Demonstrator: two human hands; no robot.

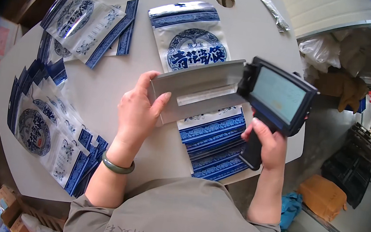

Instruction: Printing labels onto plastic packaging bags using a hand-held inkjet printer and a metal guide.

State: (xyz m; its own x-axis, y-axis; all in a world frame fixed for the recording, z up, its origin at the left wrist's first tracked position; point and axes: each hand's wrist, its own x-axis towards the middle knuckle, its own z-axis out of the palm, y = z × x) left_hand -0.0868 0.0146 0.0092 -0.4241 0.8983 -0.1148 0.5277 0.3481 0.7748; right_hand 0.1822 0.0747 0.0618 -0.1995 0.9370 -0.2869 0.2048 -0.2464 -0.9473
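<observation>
Nearest me, just below the middle of the frame, a stack of bags point(217, 142) on the desk point(119, 83) looks light, limp and slippery, best picked up by an edge. Right of centre, my right hand point(267, 146) is wrapped round the handle point(252, 150) of the black handheld device point(274, 99), probably weighty and easily damaged, so I'd keep off the screen point(280, 92). At centre, my left hand point(138, 109) pinches the left end of a grey slotted plate point(195, 83), seemingly thin and stiff, with another bag point(193, 41) beyond it.

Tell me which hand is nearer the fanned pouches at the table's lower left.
Left. The left hand holds the gray plate, right of the fanned pouches; the right hand holds the screened device, farther right.
</observation>
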